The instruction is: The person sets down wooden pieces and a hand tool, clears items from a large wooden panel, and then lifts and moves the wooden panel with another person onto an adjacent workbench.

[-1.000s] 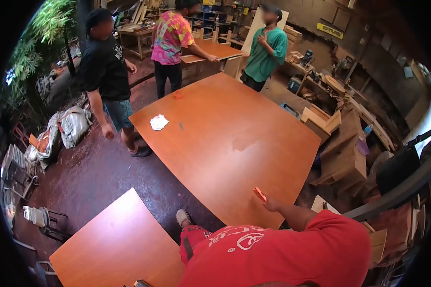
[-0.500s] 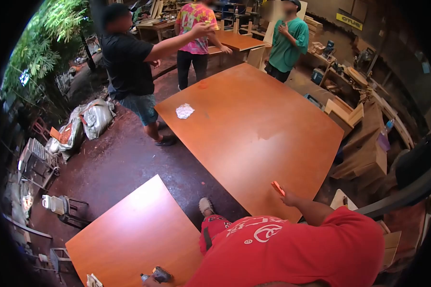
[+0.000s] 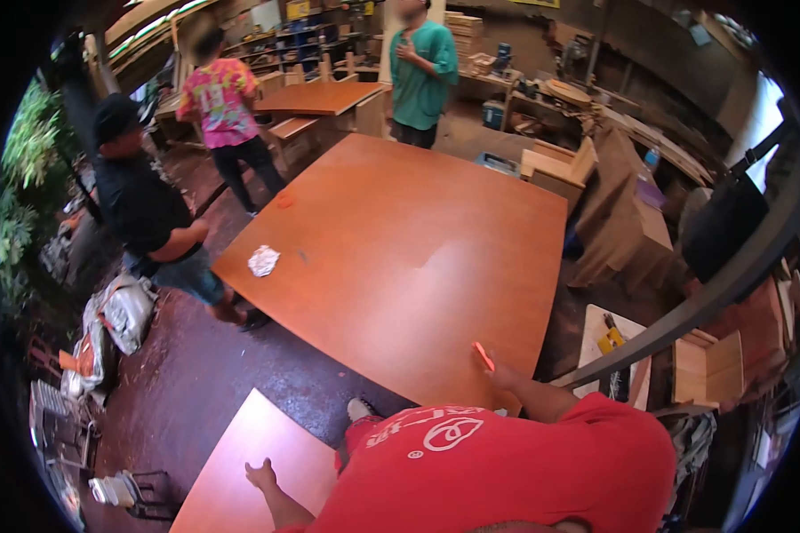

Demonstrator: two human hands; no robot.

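Observation:
My right hand (image 3: 501, 373) is closed around a slim, bright orange object (image 3: 483, 356) whose kind I cannot make out. It is over the near edge of a large orange-brown wooden tabletop (image 3: 391, 231). My left hand (image 3: 260, 475) holds nothing, its thumb and fingers apart, above a second smooth wooden panel (image 3: 249, 444) at the bottom left. A crumpled whitish wad (image 3: 263, 260) lies near the large tabletop's left corner, with a small orange-red patch (image 3: 284, 202) beyond it.
A person in black (image 3: 142, 195) stands at the tabletop's left corner. Farther back are a person in a colourful shirt (image 3: 218, 107) and one in green (image 3: 422, 80). On the right, a grey beam (image 3: 676, 315) slants past a small tool-laden table (image 3: 596, 333).
My left hand is off the dark power tool, which is out of view, and is now raised. The view has turned right. The person in black has lowered the outstretched arm.

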